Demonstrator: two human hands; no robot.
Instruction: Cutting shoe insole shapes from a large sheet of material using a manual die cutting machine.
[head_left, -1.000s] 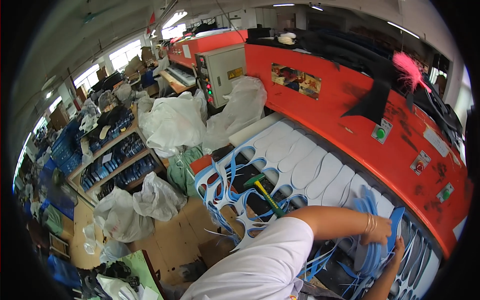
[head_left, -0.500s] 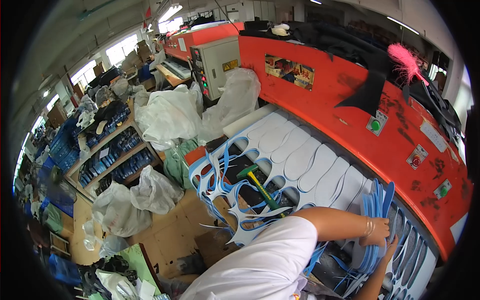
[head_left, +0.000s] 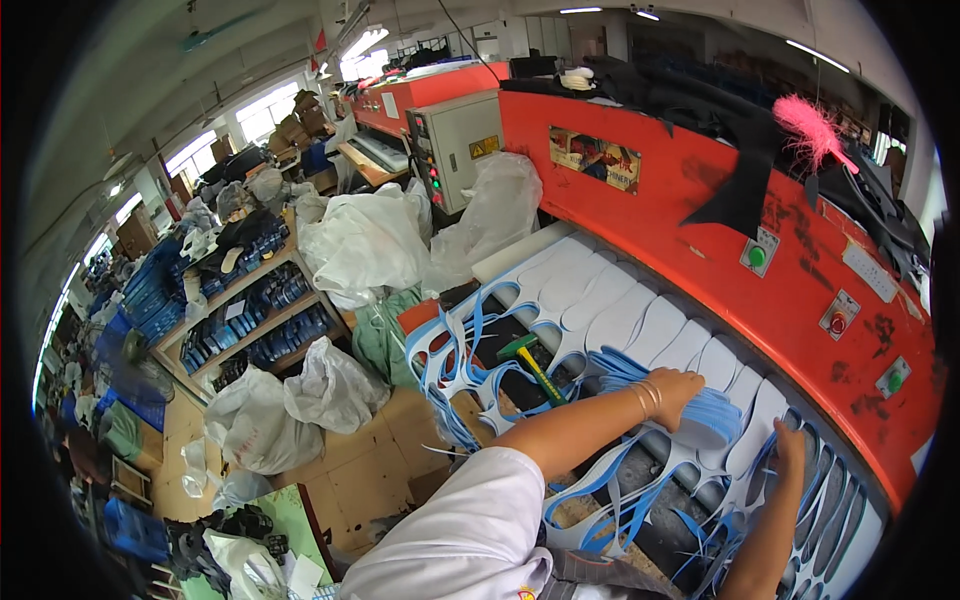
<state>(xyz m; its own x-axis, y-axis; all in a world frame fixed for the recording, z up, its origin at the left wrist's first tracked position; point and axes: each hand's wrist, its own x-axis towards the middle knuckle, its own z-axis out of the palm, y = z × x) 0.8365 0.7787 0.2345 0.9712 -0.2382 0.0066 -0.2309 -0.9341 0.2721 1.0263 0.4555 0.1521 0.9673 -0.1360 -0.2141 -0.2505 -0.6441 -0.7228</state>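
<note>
My left hand (head_left: 677,396) is closed around a thick stack of blue insoles (head_left: 708,418), holding it just above the cut sheet. Pale insole shapes (head_left: 618,318) lie side by side in that sheet along the red machine. My right hand (head_left: 789,442) is apart from the stack, low over the sheet near the machine's edge. Its thumb and fingers look parted, with nothing visible between them. Blue-edged offcut webbing (head_left: 470,375) with sole-shaped holes hangs over the near side. A hammer (head_left: 532,367) with a green head and a yellow-and-green handle lies among the webbing.
The red machine (head_left: 690,190) stands along the far side, bearing a green button (head_left: 757,256) and a red knob (head_left: 838,322). A grey control cabinet (head_left: 458,150), plastic bags (head_left: 365,240) and a shelf (head_left: 255,322) of blue items are to the left. A green-topped table (head_left: 290,525) stands at lower left.
My left hand has carried the insole stack to the left, away from my right hand. The right hand has let go of the stack and reached slightly farther up over the sheet.
</note>
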